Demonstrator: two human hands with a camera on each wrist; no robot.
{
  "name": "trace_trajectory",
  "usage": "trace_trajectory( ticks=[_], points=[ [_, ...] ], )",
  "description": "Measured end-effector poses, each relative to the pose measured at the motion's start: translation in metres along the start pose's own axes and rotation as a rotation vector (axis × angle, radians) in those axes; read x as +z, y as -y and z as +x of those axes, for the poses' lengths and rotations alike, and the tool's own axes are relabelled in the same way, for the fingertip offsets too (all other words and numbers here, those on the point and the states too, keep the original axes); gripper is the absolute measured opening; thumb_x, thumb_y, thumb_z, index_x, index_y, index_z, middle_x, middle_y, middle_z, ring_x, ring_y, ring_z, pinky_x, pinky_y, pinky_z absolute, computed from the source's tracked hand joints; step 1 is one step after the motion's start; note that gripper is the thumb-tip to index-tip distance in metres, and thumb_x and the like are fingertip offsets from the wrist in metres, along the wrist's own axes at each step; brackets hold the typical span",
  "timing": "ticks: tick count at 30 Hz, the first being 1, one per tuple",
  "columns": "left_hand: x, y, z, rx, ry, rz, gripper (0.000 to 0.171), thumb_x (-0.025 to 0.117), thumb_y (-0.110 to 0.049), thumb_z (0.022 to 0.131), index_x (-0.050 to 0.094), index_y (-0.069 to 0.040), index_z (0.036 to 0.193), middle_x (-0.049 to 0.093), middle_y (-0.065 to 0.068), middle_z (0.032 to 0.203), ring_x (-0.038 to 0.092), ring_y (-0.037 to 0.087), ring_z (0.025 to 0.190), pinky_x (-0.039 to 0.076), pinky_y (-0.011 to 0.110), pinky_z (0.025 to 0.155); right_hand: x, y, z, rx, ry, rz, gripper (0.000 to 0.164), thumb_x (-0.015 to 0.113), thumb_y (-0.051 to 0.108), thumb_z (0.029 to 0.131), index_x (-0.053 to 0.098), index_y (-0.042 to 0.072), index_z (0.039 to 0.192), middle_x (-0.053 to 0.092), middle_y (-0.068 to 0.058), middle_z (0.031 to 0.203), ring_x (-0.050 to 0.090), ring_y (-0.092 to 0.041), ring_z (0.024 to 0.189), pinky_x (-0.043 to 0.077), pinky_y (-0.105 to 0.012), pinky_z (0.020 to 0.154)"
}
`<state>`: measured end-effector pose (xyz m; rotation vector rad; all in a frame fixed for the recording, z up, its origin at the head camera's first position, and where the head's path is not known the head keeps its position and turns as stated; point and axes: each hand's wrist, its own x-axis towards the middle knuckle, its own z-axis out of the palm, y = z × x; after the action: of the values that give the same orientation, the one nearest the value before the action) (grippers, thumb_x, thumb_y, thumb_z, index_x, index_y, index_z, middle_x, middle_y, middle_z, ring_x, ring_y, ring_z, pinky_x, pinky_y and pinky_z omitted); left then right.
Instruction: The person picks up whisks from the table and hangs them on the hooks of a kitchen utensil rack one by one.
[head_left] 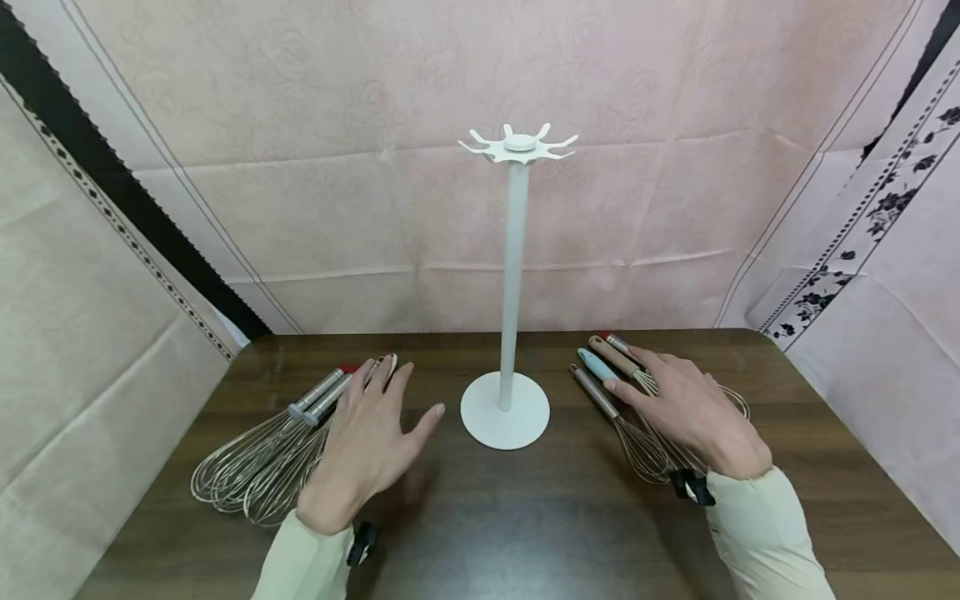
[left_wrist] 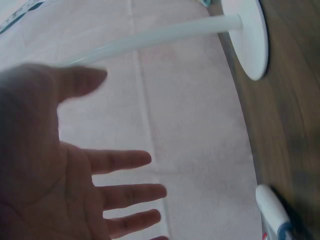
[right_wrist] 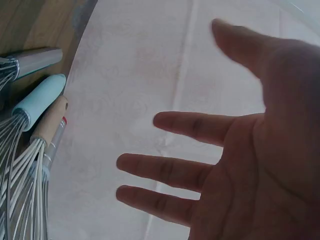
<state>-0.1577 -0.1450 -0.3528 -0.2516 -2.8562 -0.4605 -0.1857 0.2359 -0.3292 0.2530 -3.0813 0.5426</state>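
Note:
My left hand (head_left: 367,442) hovers, fingers straight and spread, over the right side of several metal whisks (head_left: 251,467) lying on the left. A white handle end (left_wrist: 272,207) shows beyond its fingertips in the left wrist view. Between the hands stands an upright white stand (head_left: 513,275) with a round base and a ring of hooks on top. To the right, my right hand (head_left: 686,408) is held, fingers extended, above several more whisks. Among them are a light-blue-handled whisk (right_wrist: 42,100), a wooden-handled whisk (right_wrist: 50,120) and a steel-handled whisk (head_left: 592,392). Both palms hold nothing.
A dark wooden table (head_left: 480,533) carries everything. Behind it hangs a pale pink cloth (head_left: 360,208), with white patterned cloths (head_left: 885,333) at the sides. Black devices (head_left: 363,543) are strapped at the wrists.

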Motion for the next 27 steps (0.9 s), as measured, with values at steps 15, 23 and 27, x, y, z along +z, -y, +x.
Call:
trace_trajectory(
  ticks=[15, 23, 27],
  points=[
    [0.010, -0.019, 0.021, -0.045, -0.119, -0.148, 0.047, 0.059, -0.039, 0.101, 0.062, -0.005, 0.132, 0.062, 0.018, 0.136, 0.051, 0.040, 0.130, 0.048, 0.056, 0.104, 0.007, 0.003, 0.018, 0.025, 0.050, 0.061, 0.072, 0.055, 0.059, 0.099, 0.051, 0.004, 0.145, 0.058, -0.027, 0.142, 0.054, -0.048, 0.131, 0.048, -0.063, 0.098],
    [0.012, -0.028, 0.031, -0.067, -0.145, -0.317, 0.037, 0.056, -0.034, 0.102, 0.064, -0.009, 0.128, 0.065, 0.012, 0.130, 0.056, 0.033, 0.125, 0.050, 0.052, 0.099, 0.012, 0.004, 0.025, 0.049, 0.033, 0.111, 0.059, 0.064, 0.045, 0.098, 0.056, 0.003, 0.138, 0.066, -0.023, 0.130, 0.063, -0.041, 0.121, 0.051, -0.056, 0.094],
    [0.013, -0.033, 0.038, -0.041, -0.074, -0.459, 0.038, 0.058, -0.032, 0.103, 0.059, -0.010, 0.134, 0.061, 0.009, 0.136, 0.054, 0.031, 0.131, 0.046, 0.051, 0.107, 0.014, 0.006, 0.028, 0.057, 0.034, 0.138, 0.054, 0.067, 0.039, 0.097, 0.057, 0.002, 0.135, 0.068, -0.024, 0.126, 0.066, -0.037, 0.114, 0.053, -0.052, 0.089]
  ],
)
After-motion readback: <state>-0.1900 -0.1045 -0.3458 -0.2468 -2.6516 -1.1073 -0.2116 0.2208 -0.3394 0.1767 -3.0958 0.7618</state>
